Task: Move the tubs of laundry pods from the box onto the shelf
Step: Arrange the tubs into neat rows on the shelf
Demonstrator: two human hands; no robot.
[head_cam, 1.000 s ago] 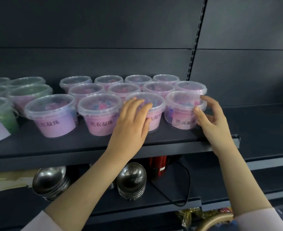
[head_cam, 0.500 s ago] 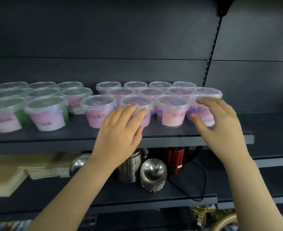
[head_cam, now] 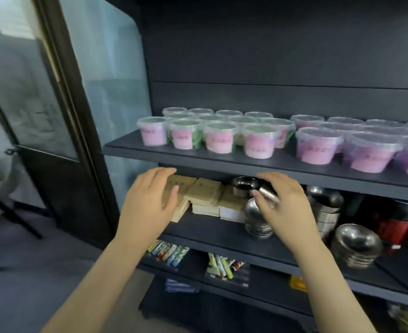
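1. The tubs of laundry pods [head_cam: 260, 143] stand in rows on the shelf [head_cam: 222, 163], lids on, pink labels facing out.
2. The left hand [head_cam: 150, 200] hovers below the shelf's front edge, fingers loosely spread, holding nothing.
3. The right hand [head_cam: 284, 207] hovers beside it, also below the shelf, fingers relaxed and empty, apart from every tub.

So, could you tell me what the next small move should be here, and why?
Probably lower both hands toward the box, which is out of view: the left hand and right hand hold nothing, and the tubs already stand on the shelf.
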